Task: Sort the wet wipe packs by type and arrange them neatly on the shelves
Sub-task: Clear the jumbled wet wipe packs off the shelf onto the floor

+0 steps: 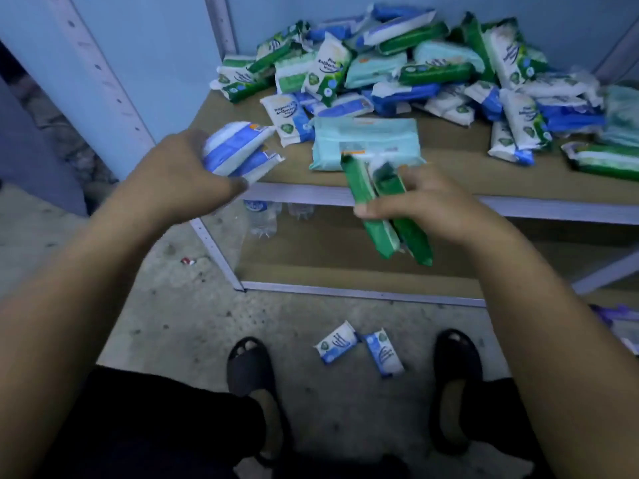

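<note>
My left hand (183,174) grips two blue-and-white wipe packs (238,150) at the shelf's left front corner. My right hand (425,202) holds two green packs (380,229) upright in front of the shelf edge. A mixed heap of green, blue and pale teal packs (415,70) covers the back of the brown upper shelf (449,167). One large pale teal pack (366,140) lies flat near the shelf's front, just behind my right hand. Two small blue-and-white packs (359,347) lie on the floor between my feet.
A lower brown shelf (328,264) sits under the upper one, with plastic water bottles (266,216) at its back left. A grey metal upright (103,74) stands at the left. My feet in black sandals (249,368) rest on the concrete floor.
</note>
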Motion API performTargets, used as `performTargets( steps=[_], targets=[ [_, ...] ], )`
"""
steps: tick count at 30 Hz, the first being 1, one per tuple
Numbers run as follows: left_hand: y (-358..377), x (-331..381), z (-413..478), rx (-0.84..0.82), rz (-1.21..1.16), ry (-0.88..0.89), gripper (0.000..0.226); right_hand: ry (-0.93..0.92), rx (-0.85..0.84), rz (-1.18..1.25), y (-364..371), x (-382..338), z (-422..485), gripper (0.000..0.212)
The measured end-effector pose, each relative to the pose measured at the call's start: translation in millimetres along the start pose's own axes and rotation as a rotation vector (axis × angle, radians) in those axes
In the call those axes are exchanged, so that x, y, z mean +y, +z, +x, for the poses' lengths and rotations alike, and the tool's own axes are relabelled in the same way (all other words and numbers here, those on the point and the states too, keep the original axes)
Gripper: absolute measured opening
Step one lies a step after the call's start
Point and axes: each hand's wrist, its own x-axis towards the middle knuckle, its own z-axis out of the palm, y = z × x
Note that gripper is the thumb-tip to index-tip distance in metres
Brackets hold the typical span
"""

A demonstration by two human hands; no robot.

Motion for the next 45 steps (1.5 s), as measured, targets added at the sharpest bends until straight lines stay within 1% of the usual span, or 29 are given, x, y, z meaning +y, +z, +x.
performTargets(
  steps=[2, 3, 4, 5, 7, 10, 13, 15, 17, 20, 24, 27, 29, 32, 34, 36, 38, 41, 45],
  targets=[
    [13.9, -6.6, -32.6, -0.071, -0.011, 0.091, 0.042, 0.196, -0.275, -0.163, 0.2, 34.5, -13.6, 0.045],
    [28.3, -11.1, -44.7, -0.115, -0.025, 0.129, 0.042, 0.289, -0.366, -0.267, 5.1, 56.5, -13.5, 0.052],
    [47.6, -15.4, -53.8, -0.169, -0.03, 0.164, 0.041, 0.366, -0.425, -0.344, 12.4, 77.8, -11.7, 0.054],
    [70.8, -19.5, -60.5, -0.224, -0.011, 0.194, 0.042, 0.429, -0.45, -0.4, 22.2, 101.2, -8.6, 0.053],
    [125.3, -27.0, -66.9, -0.337, 0.046, 0.238, 0.048, 0.525, -0.4, -0.442, 45.3, 151.6, -3.5, 0.051],
    [213.1, -35.3, -64.9, -0.495, 0.113, 0.251, 0.058, 0.676, -0.303, -0.369, 83.3, 221.4, 0.5, 0.054],
    [293.1, -37.4, -61.6, -0.62, 0.185, 0.234, 0.065, 0.77, -0.306, -0.343, 111.3, 274.2, 1.7, 0.048],
    [341.3, -39.1, -65.4, -0.665, 0.185, 0.2, 0.069, 0.8, -0.3, -0.333, 123.6, 301.1, 0.5, 0.041],
    [380.8, -42.3, -74.7, -0.692, 0.152, 0.139, 0.07, 0.812, -0.271, -0.327, 135.5, 324.9, -2.0, 0.04],
    [423.1, -46.2, -90.4, -0.709, 0.084, 0.069, 0.064, 0.839, -0.211, -0.325, 153.7, 351.8, -4.3, 0.04],
    [450.9, -50.2, -102.4, -0.665, 0.042, 0.058, 0.068, 0.891, -0.139, -0.245, 170.7, 369.5, -2.8, 0.052],
    [459.2, -56.2, -102.7, -0.624, 0.024, 0.056, 0.064, 0.887, -0.072, -0.286, 174.7, 377.0, 3.1, 0.053],
    [461.7, -60.2, -99.8, -0.554, 0.032, 0.028, 0.059, 0.869, -0.017, -0.321, 172.9, 379.9, 8.1, 0.054],
    [463.6, -67.5, -91.3, -0.473, 0.078, -0.035, 0.06, 0.826, 0.047, -0.374, 166.3, 389.7, 15.5, 0.07],
    [465.8, -72.4, -85.1, -0.487, 0.103, -0.071, 0.069, 0.825, 0.061, -0.354, 163.5, 399.6, 18.7, 0.078],
    [468.9, -76.2, -79.8, -0.546, 0.152, -0.094, 0.08, 0.828, 0.033, -0.269, 161.8, 408.2, 21.7, 0.089],
    [472.3, -79.6, -77.1, -0.618, 0.191, -0.08, 0.077, 0.828, -0.017, -0.195, 159.9, 412.5, 23.7, 0.095],
    [471.7, -82.6, -77.2, -0.668, 0.162, -0.06, 0.069, 0.824, -0.075, -0.221, 155.5, 410.7, 21.7, 0.09],
    [457.3, -68.2, -70.0, -0.668, 0.149, -0.028, 0.068, 0.813, -0.11, -0.246, 144.8, 399.8, 18.6, 0.084]
  ],
)
